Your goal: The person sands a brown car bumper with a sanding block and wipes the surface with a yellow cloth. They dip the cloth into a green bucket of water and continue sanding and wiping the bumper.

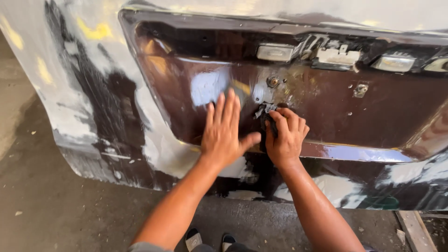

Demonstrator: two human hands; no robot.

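Note:
A car's rear panel [382, 112] fills the view, with a dark maroon recessed plate area and sanded white and grey patches around it. My left hand [225, 133] lies flat on the recess, fingers spread. To its right, my right hand [285, 137] is curled around a small dark piece of sandpaper [265, 111] and presses it against the maroon surface. A bare bolt [273, 82] sits just above the two hands.
Small plate lamps [275, 52] and a latch bracket [338, 57] line the recess's upper edge. Grey concrete floor [56, 205] lies below the panel. A wooden plank [414, 231] rests at the lower right. My sandalled feet [210, 240] show at the bottom.

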